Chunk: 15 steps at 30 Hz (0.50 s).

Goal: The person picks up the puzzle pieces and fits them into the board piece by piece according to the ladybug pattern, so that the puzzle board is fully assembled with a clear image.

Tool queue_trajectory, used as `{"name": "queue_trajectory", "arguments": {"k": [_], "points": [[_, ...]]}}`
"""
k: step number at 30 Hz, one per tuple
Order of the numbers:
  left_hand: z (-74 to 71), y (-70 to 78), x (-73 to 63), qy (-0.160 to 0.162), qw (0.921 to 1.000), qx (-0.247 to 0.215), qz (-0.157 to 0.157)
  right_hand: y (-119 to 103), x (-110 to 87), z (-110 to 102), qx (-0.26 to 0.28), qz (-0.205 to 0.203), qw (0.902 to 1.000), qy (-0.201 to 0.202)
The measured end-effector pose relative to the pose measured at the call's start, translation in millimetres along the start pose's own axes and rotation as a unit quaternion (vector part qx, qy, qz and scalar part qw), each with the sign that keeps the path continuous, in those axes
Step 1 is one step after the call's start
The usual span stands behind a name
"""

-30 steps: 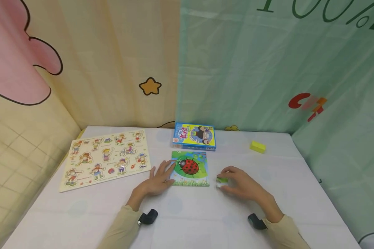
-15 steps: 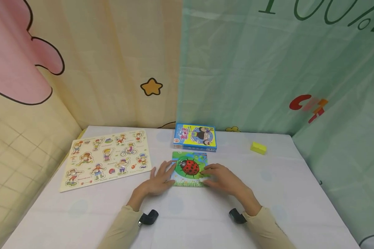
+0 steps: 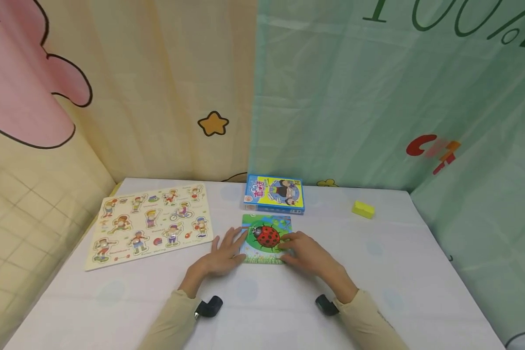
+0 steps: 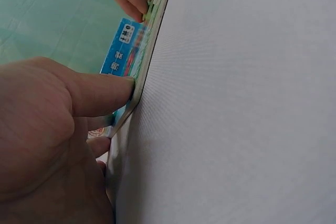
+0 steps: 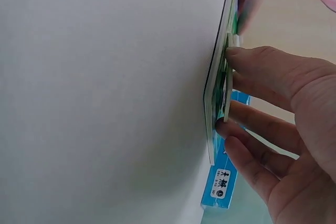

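Observation:
A square ladybug jigsaw puzzle (image 3: pixel 267 236) lies flat in the middle of the table. On its left edge rests my left hand (image 3: pixel 221 256), fingers spread and fairly straight; the left wrist view has the thumb (image 4: pixel 107 94) against the board's front corner. My right hand (image 3: pixel 308 253) is over the puzzle's right side. Between its thumb and fingers it pinches a thin puzzle piece (image 5: pixel 229 90), which the right wrist view has slightly tilted against the board's top. The hand mostly covers this piece in the head view.
Just behind the puzzle lies a blue and yellow card-game box (image 3: pixel 274 194). A large board (image 3: pixel 150 226) with sports figures lies at the left. Farther right sits a small yellow block (image 3: pixel 363 209). Curtains hang behind the white table (image 3: pixel 262 316).
My right hand has moved left from beside the puzzle to over its right side, carrying the puzzle piece. The left hand has stayed at the puzzle's left edge.

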<state>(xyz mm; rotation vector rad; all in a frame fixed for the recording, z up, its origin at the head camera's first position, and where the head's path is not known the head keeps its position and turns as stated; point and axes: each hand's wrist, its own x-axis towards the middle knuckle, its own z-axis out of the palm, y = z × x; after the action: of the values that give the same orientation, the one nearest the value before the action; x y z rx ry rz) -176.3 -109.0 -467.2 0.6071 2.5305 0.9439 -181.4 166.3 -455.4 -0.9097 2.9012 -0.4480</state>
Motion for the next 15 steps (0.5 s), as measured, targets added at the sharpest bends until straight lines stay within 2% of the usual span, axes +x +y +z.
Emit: {"name": "queue_trajectory", "arguments": {"k": [9,15], "points": [[-2.6,-3.6,-1.3,0.003,0.9999,0.011,-0.004,-6.4,6.1,-3.7,0.015,0.008,0.9999,-0.001],[-1.8,-4.7,-0.8,0.005,1.0000,0.007,-0.004,-13.7,6.0,-5.2,0.000,0.022,0.9997,-0.013]]}}
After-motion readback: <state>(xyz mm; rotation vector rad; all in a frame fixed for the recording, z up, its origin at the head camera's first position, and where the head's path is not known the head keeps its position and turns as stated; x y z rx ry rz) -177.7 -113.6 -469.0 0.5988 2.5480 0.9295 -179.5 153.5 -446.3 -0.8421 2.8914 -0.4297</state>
